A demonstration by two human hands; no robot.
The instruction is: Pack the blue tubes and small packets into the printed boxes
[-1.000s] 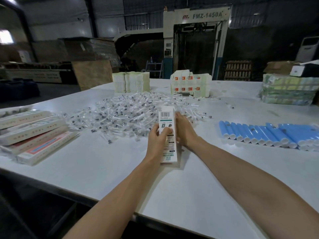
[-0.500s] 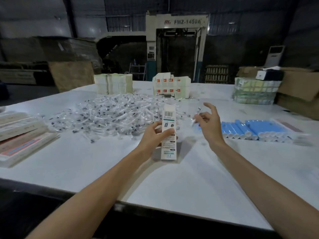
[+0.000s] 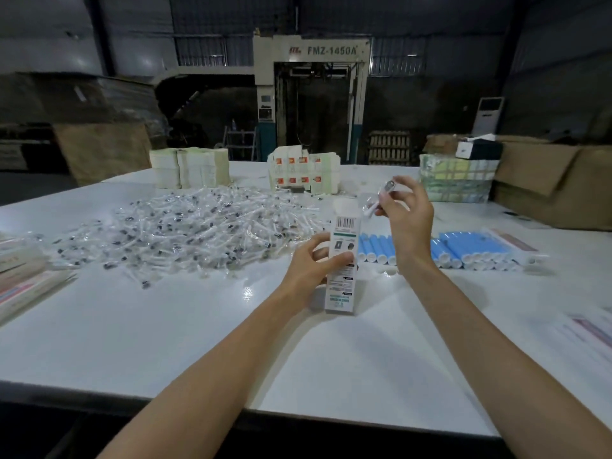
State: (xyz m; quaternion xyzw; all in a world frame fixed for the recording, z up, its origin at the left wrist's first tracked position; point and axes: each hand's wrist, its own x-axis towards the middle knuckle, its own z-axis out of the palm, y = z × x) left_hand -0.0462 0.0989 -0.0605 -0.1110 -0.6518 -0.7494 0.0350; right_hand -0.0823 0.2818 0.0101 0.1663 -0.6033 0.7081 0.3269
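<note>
My left hand (image 3: 313, 268) grips a tall white printed box (image 3: 343, 263) and holds it upright over the white table (image 3: 165, 342), its top flap open. Just above and right of the box top, my right hand (image 3: 405, 220) pinches a small clear packet (image 3: 377, 201). A large heap of the same small packets (image 3: 185, 230) covers the table left of the box. A row of blue tubes (image 3: 463, 248) with white caps lies to the right, partly hidden behind my right wrist.
Filled printed boxes (image 3: 23, 276) are stacked at the left edge. Bundles of flat cartons (image 3: 190, 167) and orange-marked ones (image 3: 303, 173) stand at the back, a wrapped stack (image 3: 457, 180) and brown cardboard (image 3: 556, 190) at the back right. Printed sheets (image 3: 592, 329) lie at the right edge.
My right hand left the box, reached right, and rose with a small packet to just above the box top. My left hand kept holding the box upright.
</note>
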